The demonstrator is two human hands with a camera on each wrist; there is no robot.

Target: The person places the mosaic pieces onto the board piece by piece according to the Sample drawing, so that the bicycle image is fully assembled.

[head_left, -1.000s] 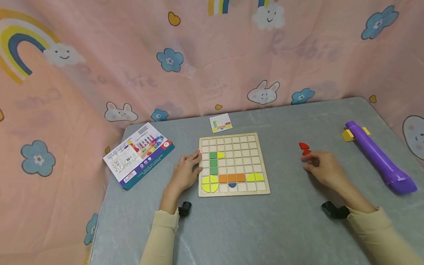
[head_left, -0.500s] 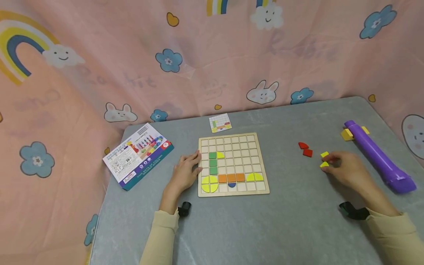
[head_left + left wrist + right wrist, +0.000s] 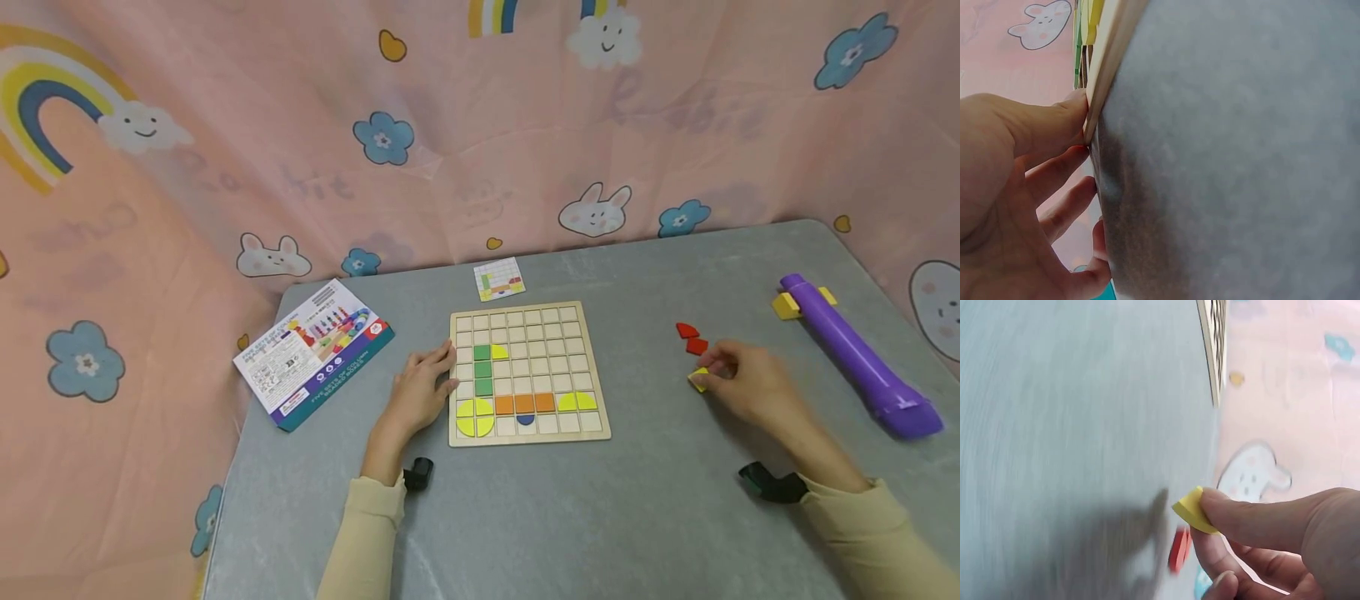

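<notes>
My right hand [image 3: 753,392] pinches a yellow quarter-circle tile [image 3: 1194,510] between thumb and index finger, over the table right of the board. Just beyond its fingertips lie a red square tile [image 3: 697,346] and a red curved tile [image 3: 686,331]. The fingertips of my left hand [image 3: 418,390] touch the left edge of a wooden grid board [image 3: 595,367], the thumb against its side in the left wrist view. Set in the board are green squares [image 3: 483,369], orange squares [image 3: 523,404], yellow quarter-circles [image 3: 476,417] and a blue half-circle [image 3: 526,419].
A small pattern card [image 3: 499,279] lies behind the board. To the left is a printed box [image 3: 313,354]. A purple tube [image 3: 858,354] leans across a yellow block [image 3: 787,306] on the right. Pink printed cloth [image 3: 465,125] hangs behind the grey table [image 3: 547,525].
My right hand let go of the red square, moved right to two yellow pieces, then came back left with a yellow tile in its fingers. The left hand stayed at the board.
</notes>
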